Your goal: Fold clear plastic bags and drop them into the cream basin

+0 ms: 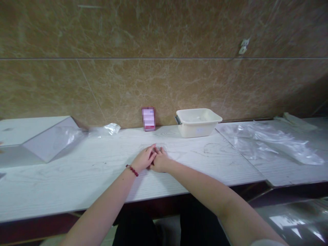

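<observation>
My left hand (144, 159), with a dark red bead bracelet (132, 170) at the wrist, lies on the table close in front of me. Its fingers stretch towards my right hand (160, 162) and touch it. The fingers of my right hand are also extended and slightly apart, pointing away from me. Beneath and just beyond the fingertips is a thin clear plastic piece (163, 145), hard to see against the white surface. A dark edge shows under the hands; what it belongs to is hidden.
A phone (149, 119) leans upright against the tiled wall (123, 89). Right of it stands a cream plastic tub (197, 128) with a grey handle clip. Crumpled clear plastic (271, 140) lies at right, more plastic film (112, 128) at left. A white box (38, 136) occupies the table's (84, 181) left end.
</observation>
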Motion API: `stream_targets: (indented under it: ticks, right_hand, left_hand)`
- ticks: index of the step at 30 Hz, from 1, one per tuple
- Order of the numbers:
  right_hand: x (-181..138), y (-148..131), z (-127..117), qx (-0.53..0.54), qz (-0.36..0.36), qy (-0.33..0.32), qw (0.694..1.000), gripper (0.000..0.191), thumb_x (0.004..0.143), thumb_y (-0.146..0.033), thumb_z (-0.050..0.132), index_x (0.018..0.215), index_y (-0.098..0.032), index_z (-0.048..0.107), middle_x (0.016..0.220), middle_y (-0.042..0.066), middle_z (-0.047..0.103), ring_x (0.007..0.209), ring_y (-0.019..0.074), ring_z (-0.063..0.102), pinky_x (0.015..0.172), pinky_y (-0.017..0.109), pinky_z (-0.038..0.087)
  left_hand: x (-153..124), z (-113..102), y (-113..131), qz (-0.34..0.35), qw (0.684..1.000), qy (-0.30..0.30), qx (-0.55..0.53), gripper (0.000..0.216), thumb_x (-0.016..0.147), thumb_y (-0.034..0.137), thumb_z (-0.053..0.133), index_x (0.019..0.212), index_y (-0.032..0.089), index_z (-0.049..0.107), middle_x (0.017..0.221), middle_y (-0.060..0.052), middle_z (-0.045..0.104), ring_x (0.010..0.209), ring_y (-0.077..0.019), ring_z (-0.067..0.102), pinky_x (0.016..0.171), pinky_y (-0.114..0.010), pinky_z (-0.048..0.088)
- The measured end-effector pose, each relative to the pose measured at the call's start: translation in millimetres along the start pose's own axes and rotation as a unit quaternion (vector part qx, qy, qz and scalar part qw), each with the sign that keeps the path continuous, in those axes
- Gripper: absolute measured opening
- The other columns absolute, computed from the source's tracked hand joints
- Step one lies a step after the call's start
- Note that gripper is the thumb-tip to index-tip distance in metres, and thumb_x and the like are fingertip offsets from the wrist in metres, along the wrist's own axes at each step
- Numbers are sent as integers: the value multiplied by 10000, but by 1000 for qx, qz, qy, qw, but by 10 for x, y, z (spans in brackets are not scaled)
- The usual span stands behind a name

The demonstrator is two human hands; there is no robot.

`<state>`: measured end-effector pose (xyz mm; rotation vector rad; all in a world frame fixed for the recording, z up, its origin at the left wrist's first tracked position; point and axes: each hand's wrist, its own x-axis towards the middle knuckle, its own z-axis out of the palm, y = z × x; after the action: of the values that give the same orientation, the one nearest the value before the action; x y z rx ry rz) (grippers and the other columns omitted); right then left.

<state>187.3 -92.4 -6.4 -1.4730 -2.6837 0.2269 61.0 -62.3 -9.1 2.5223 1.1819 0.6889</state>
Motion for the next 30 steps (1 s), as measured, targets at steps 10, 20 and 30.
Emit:
stream_targets:
  ticks: [10,20,30]
  right_hand:
    - [-199,444,-80,17,30,12,999,665,765,-566,226,1300,-175,183,1358,84,158,1231,260,96,958,464,88]
    - [-668,476,-355,-42,-104,81,990,358,772,-400,402,1065,-227,515,1134,47,494,1094,184,345,957,389,112]
    - [-549,326,-333,-48,-124,89,987,239,780,-221,373,844,-167,597,861,64,601,898,163,475,844,318,270]
  left_hand:
    - [-76,121,-141,-68,991,-38,113,527,758,469,370,1198,181,395,1306,-113,299,1211,-251,212,976,-412,99]
    - [-77,113,-97,-72,987,-52,135,611,726,542,370,1236,207,346,1324,-119,259,1217,-276,177,965,-429,88]
    - [-131,-67,48,-26,995,-87,46,690,605,506,555,1215,244,367,1316,-77,286,1226,-260,156,967,-461,11]
